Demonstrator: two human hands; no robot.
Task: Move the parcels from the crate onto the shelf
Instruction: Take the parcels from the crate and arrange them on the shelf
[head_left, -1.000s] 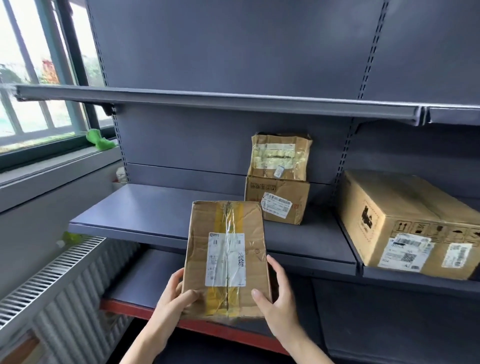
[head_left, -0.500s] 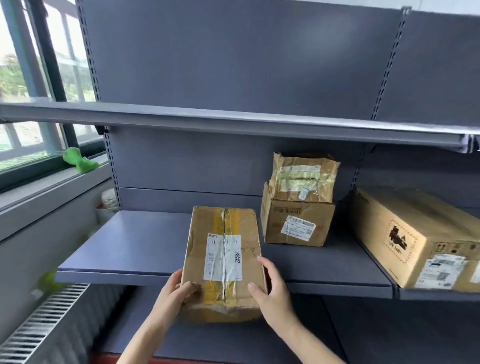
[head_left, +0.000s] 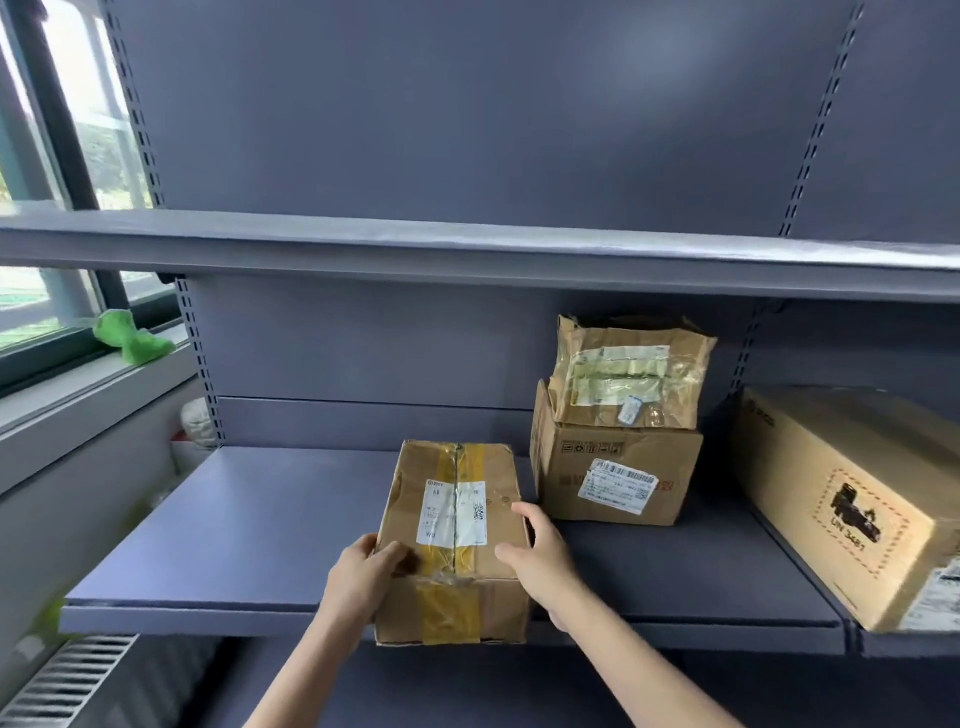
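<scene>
Both hands are clamped on the brown cardboard parcel with yellow tape, left hand on its near left corner, right hand on its right edge, probably to keep it level. The parcel sits partly on the grey metal shelf, its front overhanging the lip. Just right of the right-hand grip: two stacked cardboard boxes.

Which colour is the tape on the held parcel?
Yellow tape; head view shows it best.
</scene>
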